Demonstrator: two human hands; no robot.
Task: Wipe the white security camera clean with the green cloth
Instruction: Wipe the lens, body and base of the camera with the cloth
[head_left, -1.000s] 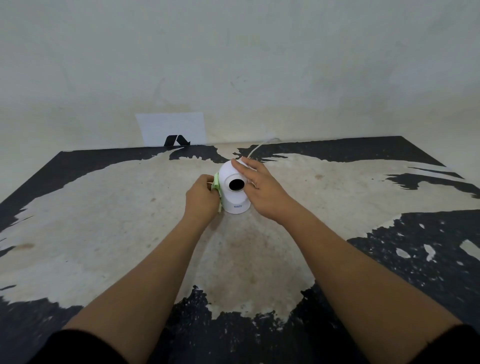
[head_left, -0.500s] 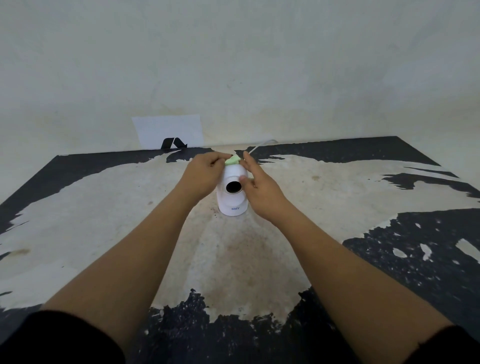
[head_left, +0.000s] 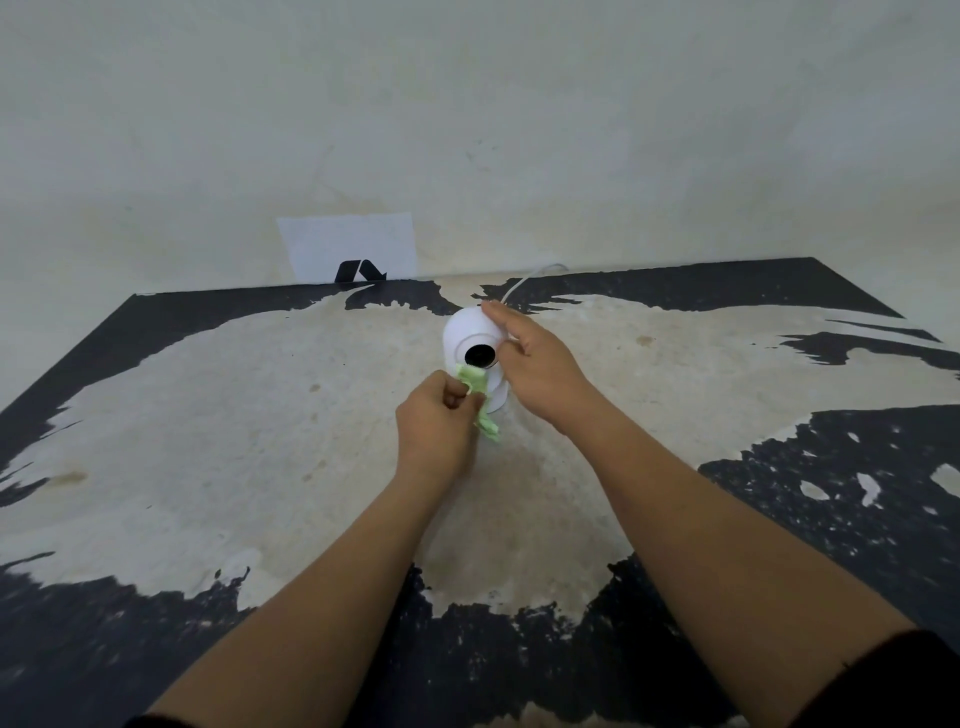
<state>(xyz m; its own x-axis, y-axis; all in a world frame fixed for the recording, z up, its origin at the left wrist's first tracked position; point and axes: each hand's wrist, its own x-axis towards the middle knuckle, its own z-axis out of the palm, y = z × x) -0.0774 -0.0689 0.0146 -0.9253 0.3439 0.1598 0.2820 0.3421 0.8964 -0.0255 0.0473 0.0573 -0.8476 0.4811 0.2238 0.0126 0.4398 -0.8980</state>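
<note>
Hands reach in from two bare forearms over a worn bench (head_left: 208, 441), a flat black surface whose paint has rubbed away across the middle to a pale, stained beige. Taking the white security camera (head_left: 470, 338) as the landmark: it is a small rounded plastic unit with a dome head on a short base, standing upright on the bare beige patch toward the bench's far edge, with its round black lens facing the viewer.

Behind the camera rises a plain off-white wall (head_left: 467, 104). Against that wall, behind and to the left of the camera, is a white sheet of paper (head_left: 347, 244) with a black angular mark at its lower edge.

On the camera's right side, the right hand (head_left: 535, 374) is curled around the dome, its fingertips on top and its thumb near the lens, steadying the unit. Just in front of the camera, low and slightly left, the left hand (head_left: 434, 426) is closed in a pinch on a small crumpled light green cloth (head_left: 477, 389). The cloth's upper part presses against the camera body directly below the lens, and its loose tail hangs down beside the base.

A thin white cable (head_left: 524, 278) runs from behind the camera toward the wall.
</note>
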